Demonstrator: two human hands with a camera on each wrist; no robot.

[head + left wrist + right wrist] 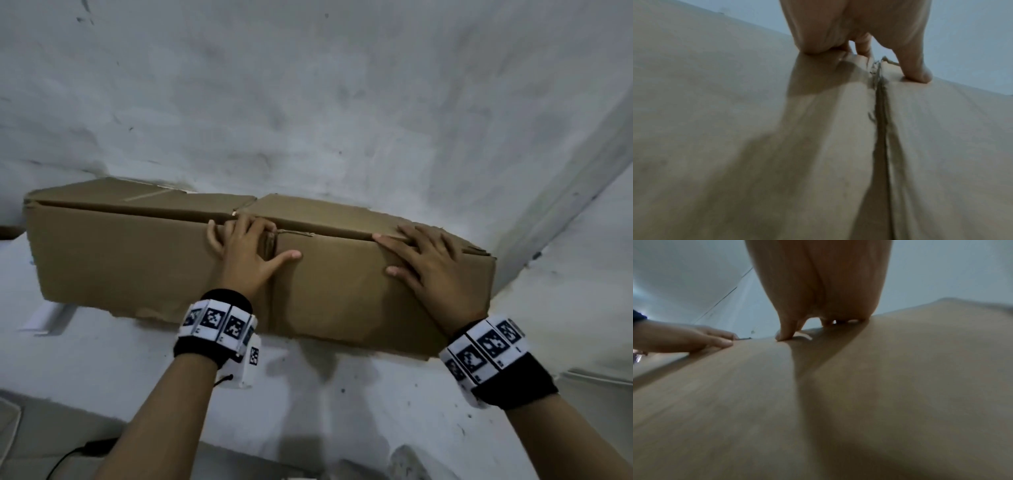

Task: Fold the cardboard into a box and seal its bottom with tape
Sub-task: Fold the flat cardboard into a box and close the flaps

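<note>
Left hand [246,253] is lying flat, fingers spread, on the near face of the cardboard [137,260], fingertips reaching its upper fold, thumb crossing a torn vertical seam [880,113]. Right hand [424,263] is pressing flat with splayed fingers further right, over the same upper edge. Neither hand is gripping. The brown cardboard is lying long and partly flattened on a pale surface [308,102], two flaps angling away behind, edges ragged, creased.

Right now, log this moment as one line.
stage: folding | left hand: flat on cardboard seam | right hand: flat on cardboard edge | tape: unseen
</note>
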